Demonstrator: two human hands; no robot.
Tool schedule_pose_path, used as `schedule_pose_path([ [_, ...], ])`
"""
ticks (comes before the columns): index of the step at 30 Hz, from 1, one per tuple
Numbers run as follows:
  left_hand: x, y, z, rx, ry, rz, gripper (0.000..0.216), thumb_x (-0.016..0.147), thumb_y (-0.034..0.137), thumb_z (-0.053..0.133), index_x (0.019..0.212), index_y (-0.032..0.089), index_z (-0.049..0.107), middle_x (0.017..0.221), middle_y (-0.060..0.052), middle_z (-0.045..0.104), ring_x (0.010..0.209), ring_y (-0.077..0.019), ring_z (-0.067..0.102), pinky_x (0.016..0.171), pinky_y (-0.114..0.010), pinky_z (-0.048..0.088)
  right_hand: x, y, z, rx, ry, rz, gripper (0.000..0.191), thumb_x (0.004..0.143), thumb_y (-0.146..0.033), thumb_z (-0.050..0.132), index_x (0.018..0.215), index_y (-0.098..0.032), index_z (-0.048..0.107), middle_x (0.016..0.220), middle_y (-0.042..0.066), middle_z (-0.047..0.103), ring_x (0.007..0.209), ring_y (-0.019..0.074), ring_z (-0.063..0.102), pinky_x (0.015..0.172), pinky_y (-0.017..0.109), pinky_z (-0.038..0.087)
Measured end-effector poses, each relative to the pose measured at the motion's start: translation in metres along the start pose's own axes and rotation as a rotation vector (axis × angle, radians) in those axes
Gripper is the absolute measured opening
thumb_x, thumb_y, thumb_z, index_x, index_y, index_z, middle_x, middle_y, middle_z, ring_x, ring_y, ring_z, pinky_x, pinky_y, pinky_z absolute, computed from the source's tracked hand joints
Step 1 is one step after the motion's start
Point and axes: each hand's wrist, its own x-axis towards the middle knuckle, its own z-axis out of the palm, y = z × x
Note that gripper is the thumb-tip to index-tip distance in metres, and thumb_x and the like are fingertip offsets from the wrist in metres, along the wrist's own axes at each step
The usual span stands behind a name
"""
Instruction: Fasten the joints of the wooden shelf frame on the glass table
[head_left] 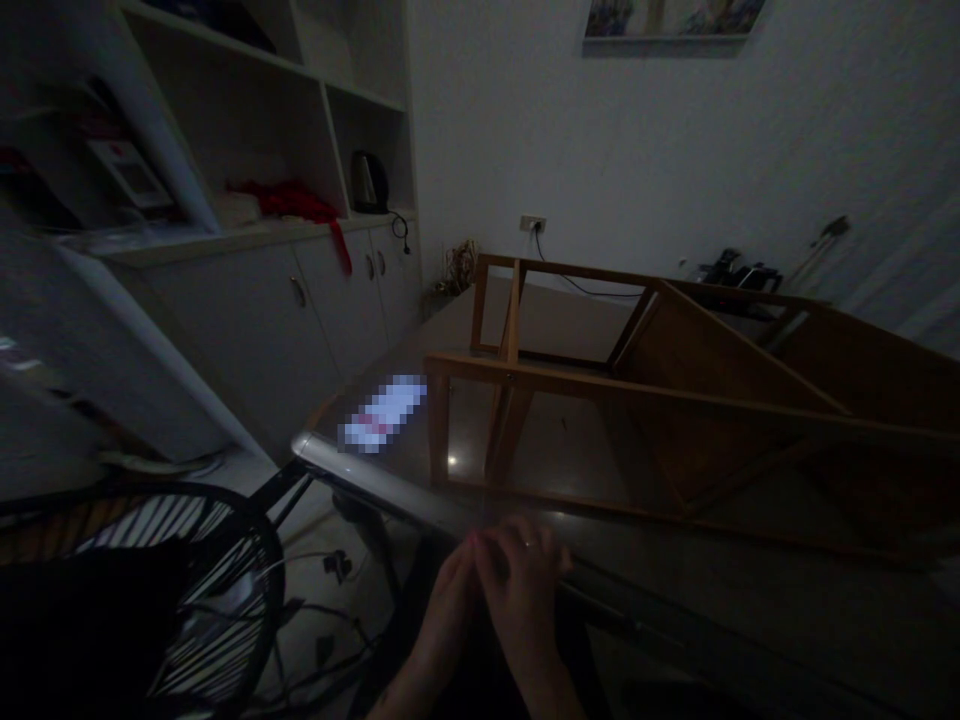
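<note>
My left hand and my right hand meet in front of me at the near edge of the table. Their fingertips are pinched together and touch one another. A ring shows on a finger of my right hand. Whatever lies between the fingers, if anything, is too small and dark to make out. Just beyond my hands, a brown wooden frame with shelf panels lies on its side on the glossy tabletop. To the left on the table, a bright pixelated oblong glows like a lit screen.
A round-backed slatted chair stands at the lower left, with cables on the floor beside it. White cabinets line the left wall, holding a kettle and red cloth. Dark items sit behind the frame.
</note>
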Motion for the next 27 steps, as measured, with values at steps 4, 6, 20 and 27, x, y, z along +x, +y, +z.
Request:
schedule_pose_path([
  [4, 0.000, 0.006, -0.001, 0.080, -0.030, 0.032, 0.043, 0.075, 0.056, 0.072, 0.095, 0.017, 0.075, 0.091, -0.008, 0.075, 0.085, -0.0206, 0.068, 0.080, -0.029, 0.052, -0.001, 0.001, 0.000, 0.012, -0.004, 0.033, 0.028, 0.098, -0.046, 0.047, 0.086, -0.028, 0.064, 0.087, 0.005, 0.067, 0.084, 0.0258, 0.054, 0.077, 0.041, 0.028],
  [6, 0.000, 0.010, -0.001, 0.118, -0.051, 0.058, 0.041, 0.080, 0.054, 0.069, 0.098, 0.018, 0.074, 0.091, -0.007, 0.075, 0.084, -0.0194, 0.068, 0.080, -0.028, 0.052, -0.001, 0.001, 0.000, 0.033, -0.015, 0.050, 0.026, 0.097, -0.048, 0.049, 0.092, -0.027, 0.063, 0.088, 0.004, 0.068, 0.084, 0.0257, 0.054, 0.079, 0.041, 0.028],
  [20, -0.002, 0.038, -0.002, 0.607, 0.031, 0.403, 0.041, 0.086, 0.055, 0.058, 0.072, 0.018, 0.067, 0.067, -0.002, 0.065, 0.065, -0.0171, 0.057, 0.061, -0.025, 0.046, 0.001, 0.009, -0.005, 0.164, -0.146, -0.140, 0.022, 0.099, -0.030, 0.048, 0.110, -0.033, 0.066, 0.104, 0.003, 0.066, 0.093, 0.0224, 0.055, 0.082, 0.039, 0.037],
  [27, 0.000, 0.048, -0.005, 0.837, -0.027, 0.525, 0.036, 0.093, 0.044, 0.051, 0.073, 0.017, 0.065, 0.068, -0.002, 0.065, 0.063, -0.0160, 0.058, 0.060, -0.024, 0.044, -0.006, 0.018, 0.003, 0.248, -0.133, -0.208, 0.022, 0.098, -0.022, 0.050, 0.114, -0.025, 0.064, 0.108, 0.005, 0.065, 0.098, 0.0206, 0.056, 0.087, 0.038, 0.045],
])
